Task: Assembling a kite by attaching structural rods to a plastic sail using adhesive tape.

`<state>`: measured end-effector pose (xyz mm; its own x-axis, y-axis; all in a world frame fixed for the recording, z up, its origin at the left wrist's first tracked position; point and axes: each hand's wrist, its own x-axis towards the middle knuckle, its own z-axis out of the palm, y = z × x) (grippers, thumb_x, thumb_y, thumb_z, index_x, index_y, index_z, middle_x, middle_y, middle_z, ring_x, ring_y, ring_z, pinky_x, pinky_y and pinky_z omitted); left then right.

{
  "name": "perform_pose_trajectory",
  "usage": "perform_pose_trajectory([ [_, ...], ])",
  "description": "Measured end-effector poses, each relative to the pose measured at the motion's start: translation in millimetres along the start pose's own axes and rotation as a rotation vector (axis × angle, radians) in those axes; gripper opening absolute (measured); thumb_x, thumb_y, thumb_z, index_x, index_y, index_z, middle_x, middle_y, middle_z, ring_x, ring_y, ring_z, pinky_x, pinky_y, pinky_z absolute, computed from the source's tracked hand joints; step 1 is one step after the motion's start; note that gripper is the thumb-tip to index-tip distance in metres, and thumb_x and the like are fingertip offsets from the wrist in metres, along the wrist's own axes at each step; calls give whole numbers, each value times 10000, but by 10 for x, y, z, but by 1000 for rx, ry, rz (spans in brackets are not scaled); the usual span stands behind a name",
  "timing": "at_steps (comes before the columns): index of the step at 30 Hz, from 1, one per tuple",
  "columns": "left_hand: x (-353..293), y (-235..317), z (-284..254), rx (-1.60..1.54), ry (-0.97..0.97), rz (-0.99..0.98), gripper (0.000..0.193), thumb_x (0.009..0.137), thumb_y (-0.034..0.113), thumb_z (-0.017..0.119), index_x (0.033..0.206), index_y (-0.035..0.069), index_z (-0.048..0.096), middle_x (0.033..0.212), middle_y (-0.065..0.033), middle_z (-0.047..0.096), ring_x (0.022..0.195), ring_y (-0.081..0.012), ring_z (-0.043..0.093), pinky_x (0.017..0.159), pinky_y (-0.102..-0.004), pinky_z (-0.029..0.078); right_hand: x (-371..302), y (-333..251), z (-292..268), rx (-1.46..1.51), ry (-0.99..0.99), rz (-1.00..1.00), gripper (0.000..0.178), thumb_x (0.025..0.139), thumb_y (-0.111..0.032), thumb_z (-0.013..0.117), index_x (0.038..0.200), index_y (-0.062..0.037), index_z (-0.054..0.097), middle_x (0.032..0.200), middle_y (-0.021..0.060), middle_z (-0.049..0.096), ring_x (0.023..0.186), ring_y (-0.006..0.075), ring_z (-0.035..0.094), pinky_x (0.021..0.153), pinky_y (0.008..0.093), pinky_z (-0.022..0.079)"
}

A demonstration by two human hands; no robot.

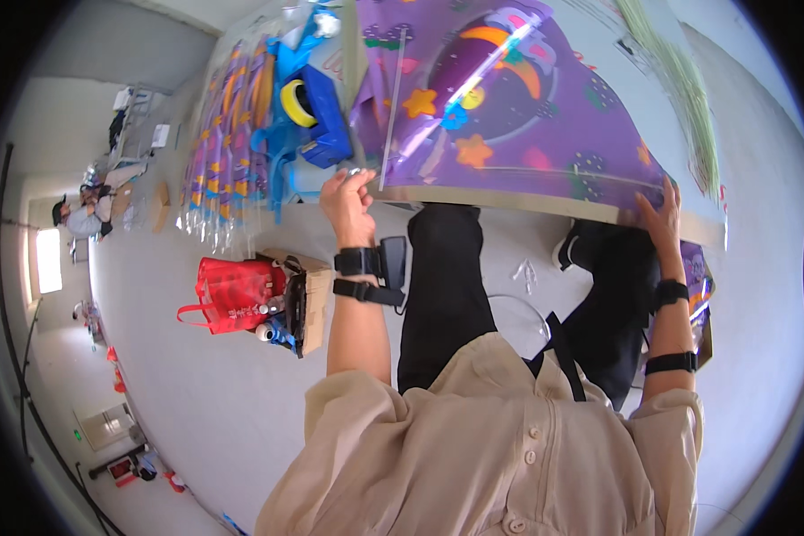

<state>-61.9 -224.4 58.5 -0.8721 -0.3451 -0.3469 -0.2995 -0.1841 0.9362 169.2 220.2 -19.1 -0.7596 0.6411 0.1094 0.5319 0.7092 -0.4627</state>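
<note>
A large purple plastic kite sheet [545, 134], printed with orange stars and a crescent, lies on the table before me. A thin pale rod [393, 107] runs up its left part, and another lies along its near edge. My left hand [347, 204] is closed at the table edge, just left of the sheet's near-left corner. Something small and shiny shows at its fingertips, too small to name. My right hand [661, 219] rests at the sheet's right corner, thumb and fingers apart. A blue tape dispenser [326, 125] with a yellow roll stands beyond my left hand.
Left of the dispenser lies a bundle of folded purple sheets [232, 143]. Long thin pale-green rods [679, 89] lie along the table's right side. On the floor, a red bag [232, 295] stands beside a cardboard box [315, 308]. Another person [89, 214] is far left.
</note>
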Motion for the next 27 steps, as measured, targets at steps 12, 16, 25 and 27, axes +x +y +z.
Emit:
perform_pose_trajectory([
  [12,-1367,-613,1630,-57,-874,-226,299,771,-50,467,1056,-1,395,877,-179,639,416,-74,408,344,-210,280,-110,-896,110,647,73,146,181,706,-30,591,875,9,643,739,119,618,664,177,589,650,285,476],
  [16,-1431,-780,1778,15,-885,-282,288,778,-33,468,1055,3,396,875,-174,637,412,-71,394,343,-212,269,-115,-1019,153,651,95,139,158,694,-21,587,842,11,629,753,131,597,669,220,595,651,303,477],
  [25,-1429,-914,1825,29,-848,-315,222,810,4,475,1024,25,420,911,-211,630,437,-83,399,372,-218,281,-46,-1085,186,553,114,84,150,689,-15,581,834,-7,619,795,137,580,742,298,588,671,358,468],
  [27,-1417,-922,1829,31,-844,-320,216,818,8,473,1026,25,418,914,-215,630,436,-81,393,374,-219,284,-32,-1101,190,542,113,80,158,681,-16,581,834,-12,620,798,135,579,745,304,587,667,364,466],
])
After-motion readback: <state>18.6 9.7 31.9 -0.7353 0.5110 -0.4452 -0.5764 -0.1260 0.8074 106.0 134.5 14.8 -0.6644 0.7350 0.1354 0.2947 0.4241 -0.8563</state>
